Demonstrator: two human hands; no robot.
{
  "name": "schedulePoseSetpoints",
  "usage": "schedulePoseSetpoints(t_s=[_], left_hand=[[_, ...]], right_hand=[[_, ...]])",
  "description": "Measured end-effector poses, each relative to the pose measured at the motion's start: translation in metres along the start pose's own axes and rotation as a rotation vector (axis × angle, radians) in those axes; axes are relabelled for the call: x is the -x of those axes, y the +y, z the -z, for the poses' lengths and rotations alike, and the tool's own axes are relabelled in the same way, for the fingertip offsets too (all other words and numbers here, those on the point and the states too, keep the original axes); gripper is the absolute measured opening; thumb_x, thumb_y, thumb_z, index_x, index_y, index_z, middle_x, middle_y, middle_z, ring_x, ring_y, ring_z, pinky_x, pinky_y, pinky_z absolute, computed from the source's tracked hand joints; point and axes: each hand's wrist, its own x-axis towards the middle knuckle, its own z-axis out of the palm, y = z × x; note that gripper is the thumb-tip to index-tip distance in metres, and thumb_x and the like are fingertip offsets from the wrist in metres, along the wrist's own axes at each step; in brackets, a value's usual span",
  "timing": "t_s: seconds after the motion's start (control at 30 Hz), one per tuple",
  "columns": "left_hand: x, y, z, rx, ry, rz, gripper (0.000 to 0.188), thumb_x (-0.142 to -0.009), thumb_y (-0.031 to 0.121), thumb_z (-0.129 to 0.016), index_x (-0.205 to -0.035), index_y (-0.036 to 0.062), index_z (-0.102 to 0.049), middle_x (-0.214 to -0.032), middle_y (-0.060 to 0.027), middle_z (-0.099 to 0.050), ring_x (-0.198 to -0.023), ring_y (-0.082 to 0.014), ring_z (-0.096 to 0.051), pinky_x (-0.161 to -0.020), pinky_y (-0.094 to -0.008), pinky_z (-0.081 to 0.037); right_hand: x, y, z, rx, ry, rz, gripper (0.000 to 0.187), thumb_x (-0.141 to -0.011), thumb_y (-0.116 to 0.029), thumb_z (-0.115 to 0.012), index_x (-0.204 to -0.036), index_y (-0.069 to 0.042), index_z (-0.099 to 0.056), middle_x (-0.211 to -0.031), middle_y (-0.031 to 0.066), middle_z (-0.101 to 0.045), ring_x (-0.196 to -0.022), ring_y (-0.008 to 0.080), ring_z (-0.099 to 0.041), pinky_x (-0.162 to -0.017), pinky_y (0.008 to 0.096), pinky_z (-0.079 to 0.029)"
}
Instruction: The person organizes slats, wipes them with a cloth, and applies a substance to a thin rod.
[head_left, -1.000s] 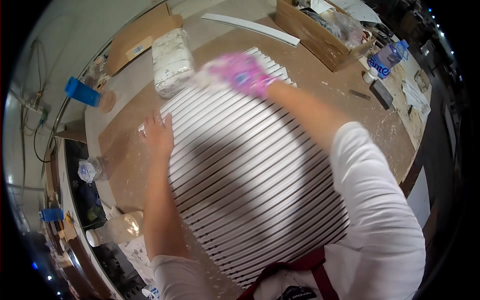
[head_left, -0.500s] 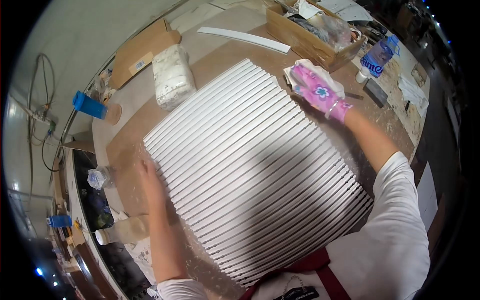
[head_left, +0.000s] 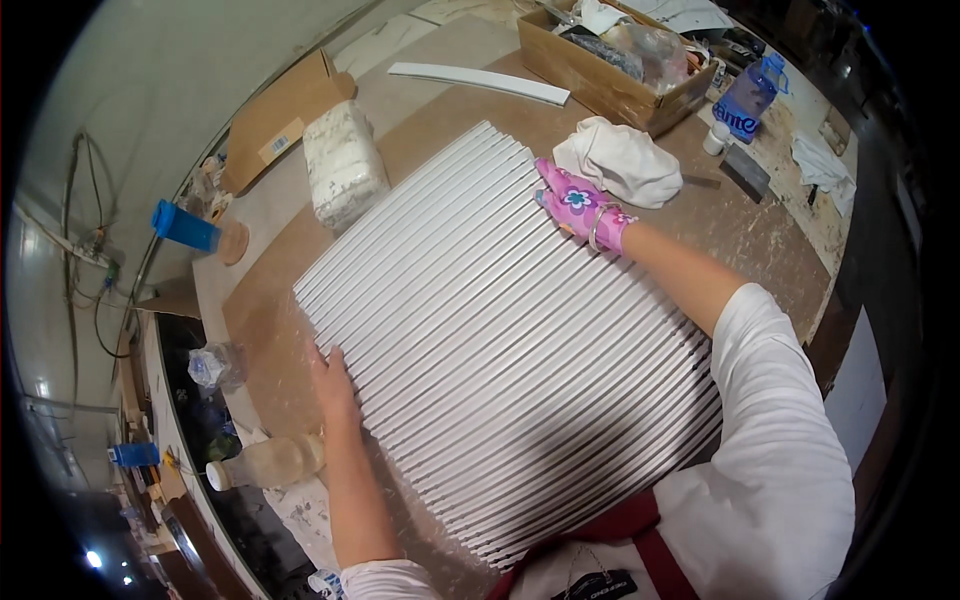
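Observation:
A wide row of long white strips (head_left: 470, 300) lies side by side on the brown board, their ends making stepped edges. My left hand (head_left: 338, 390), bare, rests against the left ends with thumb and fingers apart. At the right ends, near the far corner, my right hand (head_left: 582, 203) wears a pink flowered glove and a bracelet. Its fingers stretch along the strip ends, touching them without any visible grip. Just beyond the gloved hand lies a crumpled white cloth (head_left: 625, 165), which neither hand touches.
Beyond the strips are a white-stained block (head_left: 344, 165), a cardboard piece (head_left: 275, 125), one separate white strip (head_left: 478, 82) and a filled cardboard box (head_left: 600, 75). A blue-labelled bottle (head_left: 748, 100) and grey block (head_left: 745, 173) stand right; a cloudy bottle (head_left: 270, 462) lies left.
My right hand has left the white cloth and come nearer, to the right ends of the strips. My left hand has shifted slightly nearer along the left edge.

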Motion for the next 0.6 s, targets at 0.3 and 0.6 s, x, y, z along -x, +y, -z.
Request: schedulePoseSetpoints(t_s=[0.3, 0.6], left_hand=[[-0.013, -0.002, 0.001, -0.204, 0.005, -0.216, 0.059, -0.095, 0.014, -0.052, -0.146, -0.0021, -0.029, -0.150, -0.0205, -0.034, -0.137, -0.0297, -0.034, -0.113, -0.0360, -0.025], [0.106, 0.042, 0.006, -0.555, -0.047, -0.795, 0.065, -0.091, 0.020, -0.057, -0.145, -0.0047, -0.030, -0.152, -0.0224, -0.029, -0.140, -0.0378, -0.028, -0.114, -0.0445, -0.021]], right_hand=[[-0.007, -0.010, 0.035, -0.670, -0.404, -0.367, 0.053, -0.091, -0.043, -0.054, -0.135, -0.014, -0.048, -0.095, 0.0124, -0.064, -0.069, 0.0237, -0.062, -0.063, 0.0391, -0.051], [0.058, 0.081, 0.149, -0.886, -0.027, -0.138, 0.061, -0.094, -0.041, -0.056, -0.141, -0.004, -0.043, -0.139, 0.0104, -0.049, -0.131, 0.0208, -0.043, -0.111, 0.0339, -0.032]])
